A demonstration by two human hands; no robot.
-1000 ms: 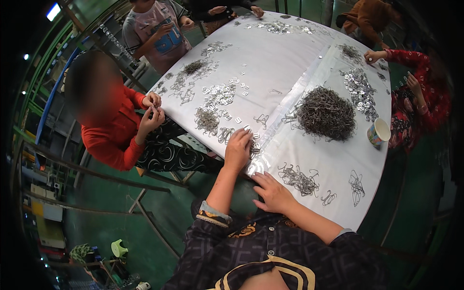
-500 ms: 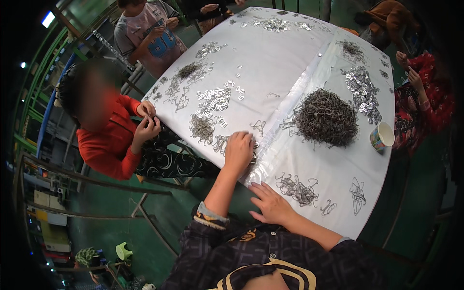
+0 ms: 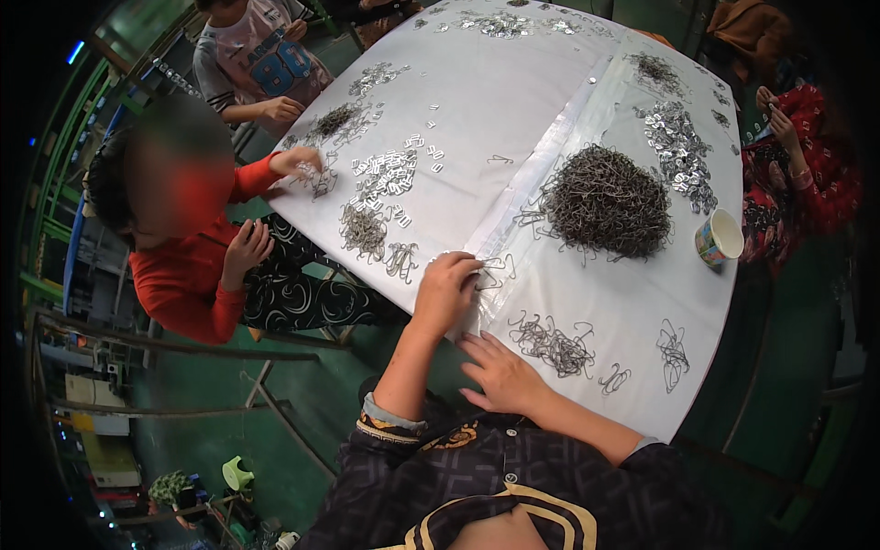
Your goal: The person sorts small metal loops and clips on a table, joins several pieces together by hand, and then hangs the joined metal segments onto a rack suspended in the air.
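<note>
My left hand [image 3: 446, 291] rests on the white table at its near edge, its fingers curled inward; what is under them is hidden. Bent wire hooks [image 3: 498, 271] lie right beside its fingertips. My right hand [image 3: 502, 374] lies on the near edge with its fingers stretched out and the thumb apart, holding nothing that I can see. Close to its right is a loose pile of wire hooks [image 3: 553, 346]. A few more hooks [image 3: 615, 379] lie beyond that, near the edge. Another small group of wire hooks [image 3: 401, 261] lies to the left of my left hand.
A big heap of dark wire hooks [image 3: 612, 202] stands on the white table [image 3: 440, 197], with a paper cup [image 3: 719, 238] to its right. Small metal buckles [image 3: 385, 179] form piles. A red-sleeved co-worker [image 3: 179, 284] sits at left; others stand or sit around the far sides.
My left hand has shifted slightly left and its fingertips now sit by the wire hooks. My right hand stays at the edge. The left co-worker has reached one hand toward the table. The view has shifted slightly.
</note>
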